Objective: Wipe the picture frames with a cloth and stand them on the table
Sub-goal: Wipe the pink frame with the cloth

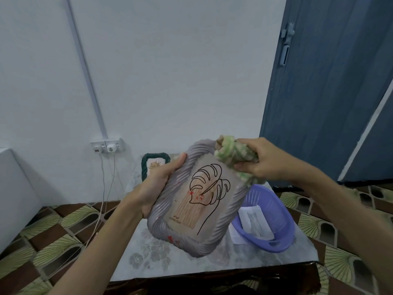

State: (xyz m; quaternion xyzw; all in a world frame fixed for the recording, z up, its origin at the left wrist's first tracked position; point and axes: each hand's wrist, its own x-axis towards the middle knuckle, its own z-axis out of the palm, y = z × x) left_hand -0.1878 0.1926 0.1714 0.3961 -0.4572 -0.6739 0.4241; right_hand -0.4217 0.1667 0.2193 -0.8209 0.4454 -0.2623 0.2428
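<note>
My left hand (pixel 158 184) grips the left edge of a grey ribbed picture frame (pixel 229 218) with a leaf line drawing, held tilted above the table (pixel 148 258). A bunched green and beige cloth (pixel 231 154) is held in my right hand (pixel 261 160) and pressed against the frame's upper right corner. A dark green woven frame (pixel 146 165) stands upright at the back of the table, partly hidden behind my left hand.
A purple plastic basket (pixel 278 216) holding a white frame or card sits on the table's right side. A wall socket (pixel 107 144) with cables hangs at the left. A blue door (pixel 327 92) is at the right. Patterned floor tiles surround the table.
</note>
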